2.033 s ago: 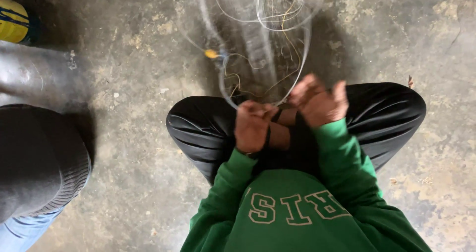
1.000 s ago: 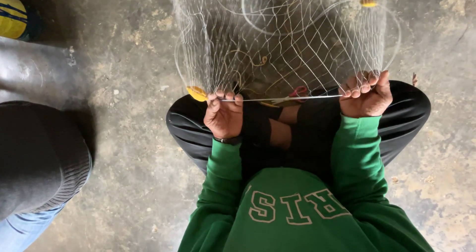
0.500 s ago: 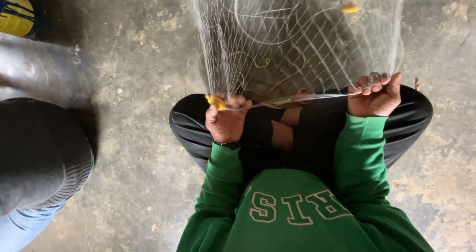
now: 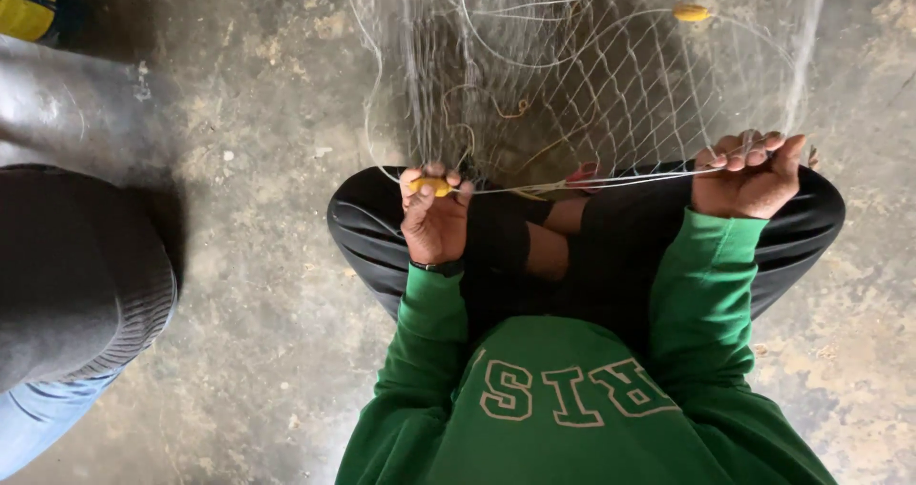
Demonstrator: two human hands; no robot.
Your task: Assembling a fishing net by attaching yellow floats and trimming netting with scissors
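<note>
A pale fishing net (image 4: pixel 592 75) hangs stretched in front of me over the concrete floor. My left hand (image 4: pixel 434 220) grips its bottom cord at a small yellow float (image 4: pixel 431 185). My right hand (image 4: pixel 749 175) pinches the same cord farther right, pulling it taut between the two hands. A second yellow float (image 4: pixel 691 13) sits on the net's upper right. Below the hands are my crossed legs in black trousers and my green sleeves.
Another person sits at the left edge in a dark ribbed jumper (image 4: pixel 76 275) and blue jeans (image 4: pixel 38 418). A grey cylindrical thing (image 4: pixel 67 103) lies beside them, and a yellow-and-blue object (image 4: pixel 27 0) shows in the top left corner.
Two seconds ago my hands were together with the net bunched. They have since moved apart and spread the net wide, and the cord is now taut between them.
</note>
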